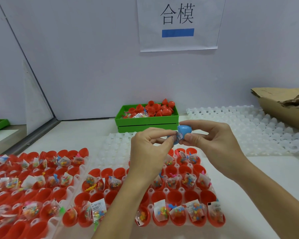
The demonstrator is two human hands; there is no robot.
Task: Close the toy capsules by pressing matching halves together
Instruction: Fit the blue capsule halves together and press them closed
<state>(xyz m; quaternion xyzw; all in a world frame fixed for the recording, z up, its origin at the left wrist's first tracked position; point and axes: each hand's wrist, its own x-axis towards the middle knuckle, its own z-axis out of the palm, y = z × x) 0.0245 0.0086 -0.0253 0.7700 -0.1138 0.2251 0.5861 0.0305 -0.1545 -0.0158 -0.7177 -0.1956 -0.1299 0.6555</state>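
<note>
I hold a blue toy capsule above the table between both hands. My right hand (pixel 209 137) grips the upper blue half (pixel 183 129) with thumb and fingers. My left hand (pixel 150 147) pinches the lower blue half (pixel 175 141), mostly hidden by its fingertips. A small clear packet (pixel 179 136) with a white label sticks out at the seam between the two halves, which are close together but not fully joined. Below lie white trays (pixel 152 191) of open red capsule halves (pixel 191 197), many holding packets of coloured beads.
A green bin (pixel 147 121) of loose red halves stands at the back centre. Bare translucent trays (pixel 248 128) spread to the right, a torn cardboard box (pixel 283 107) behind them. Another tray of red halves (pixel 33 178) fills the left. A paper sign (pixel 178 23) hangs on the wall.
</note>
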